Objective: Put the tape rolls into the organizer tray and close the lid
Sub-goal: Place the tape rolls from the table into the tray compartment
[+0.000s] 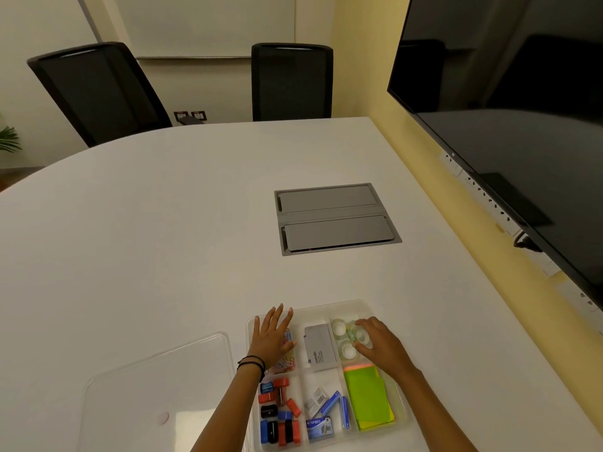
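Note:
A clear organizer tray (346, 305) sits on the white table near its front edge. Clear tape rolls (339, 329) lie in its far right compartment. My right hand (383, 347) rests over that compartment, fingers curled on one tape roll (357, 336). My left hand (270, 337) lies flat with fingers spread on the tray's far left corner, above coloured paper clips (288, 360). The clear lid (156, 386) lies flat on the table to the left of the tray, apart from it.
The tray also holds a grey box (321, 349), green sticky notes (368, 399), staple boxes (321, 412) and red, blue and black sharpeners (280, 409). A grey cable hatch (336, 218) is set in the table. Two black chairs stand behind; a large screen (522, 109) hangs at right.

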`<control>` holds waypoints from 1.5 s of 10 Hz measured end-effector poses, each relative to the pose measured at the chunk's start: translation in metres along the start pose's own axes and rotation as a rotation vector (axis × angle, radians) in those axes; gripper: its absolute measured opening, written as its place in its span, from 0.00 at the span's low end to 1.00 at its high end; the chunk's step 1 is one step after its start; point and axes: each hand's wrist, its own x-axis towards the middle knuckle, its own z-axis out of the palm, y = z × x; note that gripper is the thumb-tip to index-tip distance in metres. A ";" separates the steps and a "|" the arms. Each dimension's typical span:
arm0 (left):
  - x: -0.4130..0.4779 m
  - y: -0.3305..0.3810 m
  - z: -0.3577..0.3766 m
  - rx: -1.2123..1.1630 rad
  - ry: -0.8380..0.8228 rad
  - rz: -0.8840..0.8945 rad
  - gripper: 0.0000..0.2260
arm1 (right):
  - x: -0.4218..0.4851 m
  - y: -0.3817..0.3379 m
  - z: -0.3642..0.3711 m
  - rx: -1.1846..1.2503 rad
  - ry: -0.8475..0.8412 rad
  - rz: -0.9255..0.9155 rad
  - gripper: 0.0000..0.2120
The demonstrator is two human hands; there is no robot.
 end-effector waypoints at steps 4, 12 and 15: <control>0.000 0.000 0.000 0.023 0.003 -0.004 0.32 | 0.018 0.004 0.001 -0.297 -0.259 -0.044 0.19; 0.000 -0.001 0.002 -0.003 0.012 -0.005 0.32 | 0.022 0.001 0.005 -0.182 -0.280 0.053 0.18; -0.001 0.005 0.000 0.067 0.004 -0.036 0.32 | 0.006 0.000 0.004 0.109 -0.166 0.132 0.14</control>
